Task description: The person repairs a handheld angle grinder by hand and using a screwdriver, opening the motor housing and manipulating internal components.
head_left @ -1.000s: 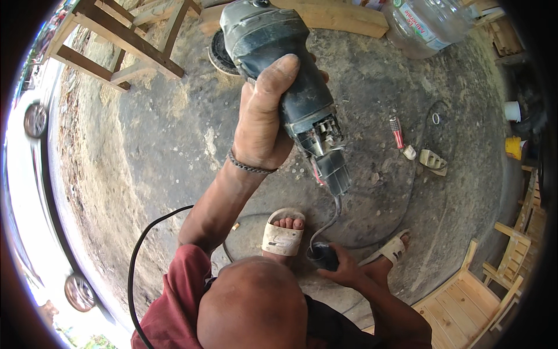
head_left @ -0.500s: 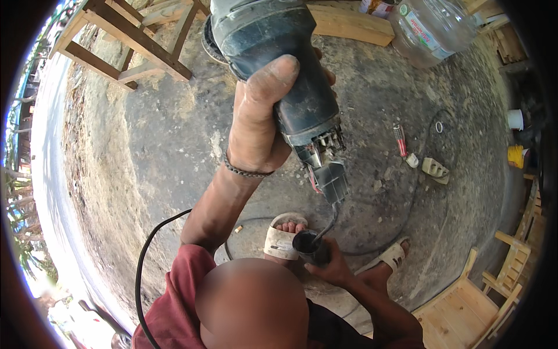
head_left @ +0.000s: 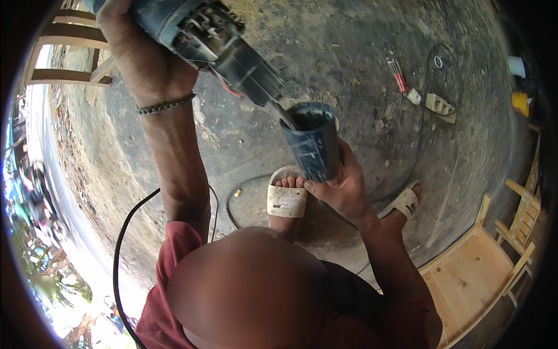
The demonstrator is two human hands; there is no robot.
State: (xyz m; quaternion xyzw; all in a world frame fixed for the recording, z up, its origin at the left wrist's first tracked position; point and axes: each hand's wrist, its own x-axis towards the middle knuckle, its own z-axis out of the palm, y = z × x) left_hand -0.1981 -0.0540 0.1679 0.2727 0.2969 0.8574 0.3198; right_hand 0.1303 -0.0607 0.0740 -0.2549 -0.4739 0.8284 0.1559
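Observation:
My left hand (head_left: 148, 64) grips the body of a blue-black angle grinder (head_left: 157, 17) at the upper left. Its rear end is uncovered, with inner parts (head_left: 206, 29) exposed and a dark block (head_left: 250, 72) sticking out toward the lower right. A cord (head_left: 283, 115) runs from that block into the wide mouth of a scuffed, cup-shaped rear cover (head_left: 314, 145). Fingers of my right hand (head_left: 347, 189) are wrapped round this cover from below and the right. Cover and grinder body are apart. The grinder's front end is out of view.
On the concrete floor to the right lie a red-handled tool (head_left: 397, 75), a socket strip (head_left: 440, 107) and a pale ring (head_left: 438, 61). A wooden bench (head_left: 471, 273) stands lower right, a wooden frame (head_left: 70, 41) upper left. Black cable (head_left: 119, 250) loops at left. My sandalled foot (head_left: 286, 198) is below.
The grinder has moved left in my left hand, its exposed end now angled toward the cover. My right hand has raised the cover up and forward, nearer the dark block.

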